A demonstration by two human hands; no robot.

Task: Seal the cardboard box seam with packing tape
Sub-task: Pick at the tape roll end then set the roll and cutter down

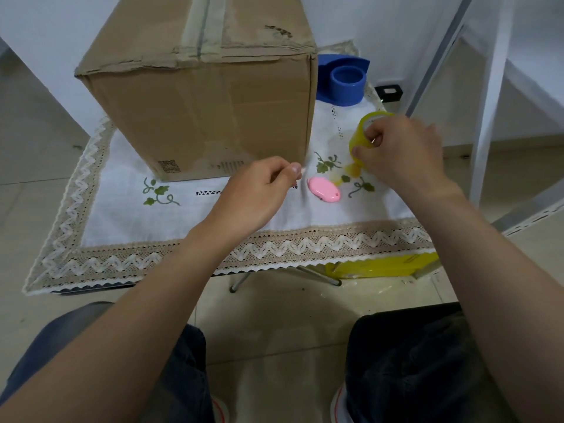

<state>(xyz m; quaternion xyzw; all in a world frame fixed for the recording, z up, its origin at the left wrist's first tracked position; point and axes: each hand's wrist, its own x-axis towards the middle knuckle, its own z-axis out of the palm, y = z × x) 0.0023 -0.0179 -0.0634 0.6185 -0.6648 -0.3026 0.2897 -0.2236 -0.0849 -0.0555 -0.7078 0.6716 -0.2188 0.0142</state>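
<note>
My right hand (403,154) is curled around the tape roll (363,138), a glossy, translucent yellow ring held tilted just above the cloth (122,190), my thumb pressed on its lower rim and my fingers hooked through the core. My left hand (259,190) is closed in a fine pinch, thumb and forefinger tips together near the box's lower right corner; they seem to hold the clear tape end, though the strip itself is too faint to make out between my hands. Between and just below my hands lies a small pink cutter (323,189), a smooth plastic oval, flat on the cloth. The cloth is white woven fabric embroidered with green vines and edged with a beige lace band of white zigzags. The box (201,111) stands on it ahead of my left hand, big and square-cornered, brown corrugated cardboard with scuffed, torn patches along its top edge; its top seam runs away from me under a dull old strip of tape. Behind its right side sits a blue dispenser (345,80), matte plastic with a round hub. Below the table edge, a yellow pack (381,265) shows on the tiled floor.
</note>
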